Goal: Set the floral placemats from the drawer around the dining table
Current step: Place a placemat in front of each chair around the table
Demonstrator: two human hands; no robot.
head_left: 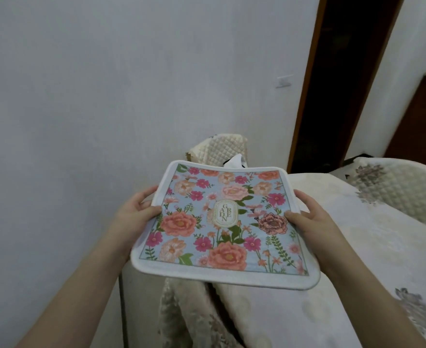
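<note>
Head view.

Item: floral placemat (225, 226), white-bordered, blue ground with pink and coral flowers and a "GARDEN" label at centre. Held in the air, face up, tilted slightly with its near edge lower. Whether it is a single mat or a stack cannot be told.

Grip, left: left hand (137, 209) pinches the mat's left edge, thumb on top, fingers curled beneath.

Grip, right: right hand (307, 217) pinches the mat's right edge the same way, thumb on the print near a dark pink rose.

Axis: the mat's long side spans from one hand to the other; both hands sit about level, near the middle of the short edges.

Destination: dining table (345, 259), under a pale patterned cloth, lies below and to the right of the grip; its near corner is under the mat's near edge. The right hand is nearer the tabletop.

Adjacent: quilted chair back (219, 149) just beyond the mat's far edge; a second chair back (403, 187) far right.

Judgement: laying it down likely calls for a lowering to the right.
</note>
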